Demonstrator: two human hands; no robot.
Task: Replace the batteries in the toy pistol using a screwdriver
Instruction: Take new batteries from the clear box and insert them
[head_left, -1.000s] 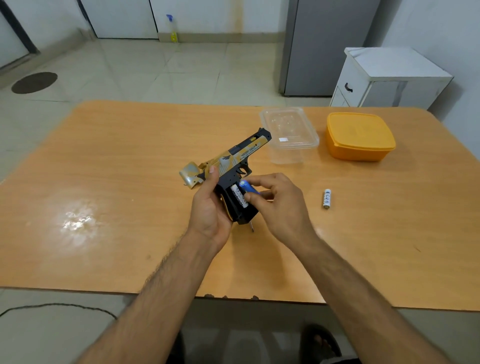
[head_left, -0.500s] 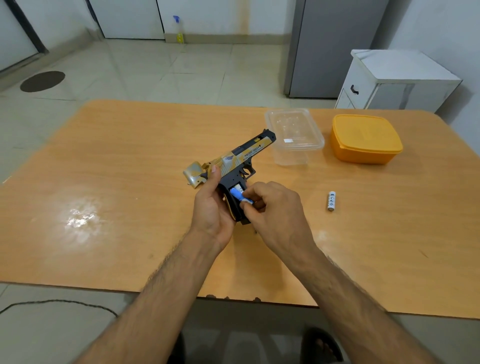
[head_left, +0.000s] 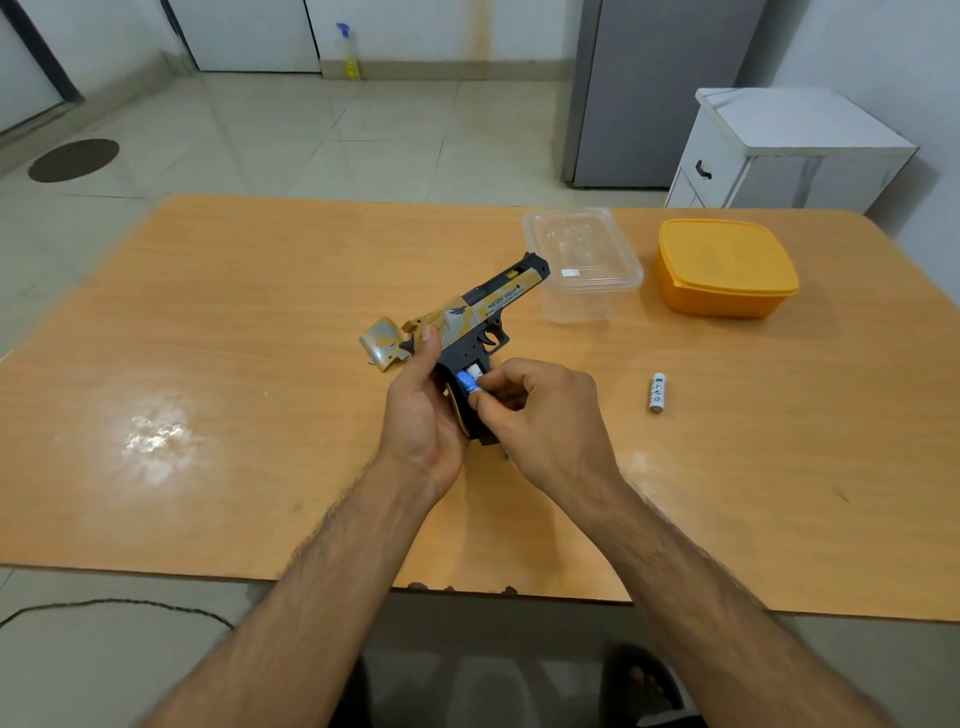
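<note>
I am midway through the job, by my reading. My left hand (head_left: 423, 415) is wrapped round the grip of the toy pistol (head_left: 480, 317), thumb up along the frame, holding it just above the table (head_left: 234, 364) near its middle, barrel pointing toward one o'clock. The battery bay in the grip is open, so the cover must already be off; a camouflage-painted piece (head_left: 383, 349) lying on the table at nine o'clock from the pistol looks like that cover, though I cannot be sure.

My right hand (head_left: 540, 415) has its fingers curled in, thumb and fingertips pinching a blue battery (head_left: 466, 383) that sits at the mouth of the bay beside a white one (head_left: 475, 371) already in there. Whether the blue one is fully seated I cannot tell.

A white battery (head_left: 657, 393) lies loose on the table at three o'clock from my hands, well apart; old or new, I cannot say. A thin metal tip (head_left: 505, 455) pokes out under my right hand, possibly the screwdriver.

Left to do, I judge: press the blue battery home, refit the cover and screw it down.

The pistol is tan and grey camouflage on top, black on the frame and grip, with lettering along the slide. It points toward a clear tub (head_left: 584, 260) at one o'clock, and an orange lidded box (head_left: 727, 267) is at two.
</note>
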